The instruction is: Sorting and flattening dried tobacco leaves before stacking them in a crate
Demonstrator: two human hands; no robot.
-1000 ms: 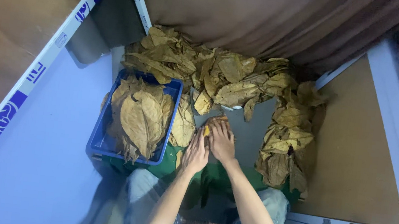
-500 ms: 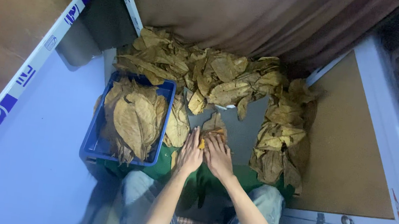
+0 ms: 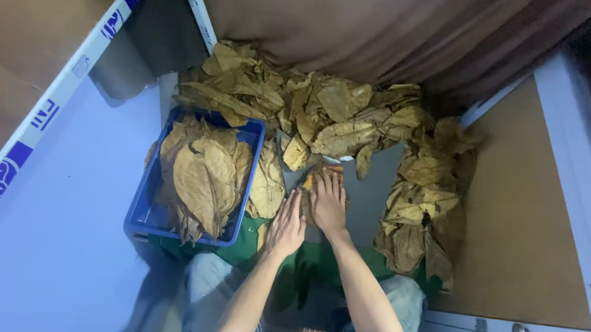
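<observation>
Flat and unclenched, both hands, left (image 3: 286,226) and right (image 3: 327,201), press one leaf (image 3: 324,171); loose leaves (image 3: 330,118) heaped beyond, blue crate (image 3: 148,222) left holds stacked leaves (image 3: 202,174).

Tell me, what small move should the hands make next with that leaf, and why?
Probably lift the flattened leaf and lay it in the blue crate. Both the left hand and right hand press flat on it, and the crate beside them already holds a stack of similar smoothed leaves.
</observation>
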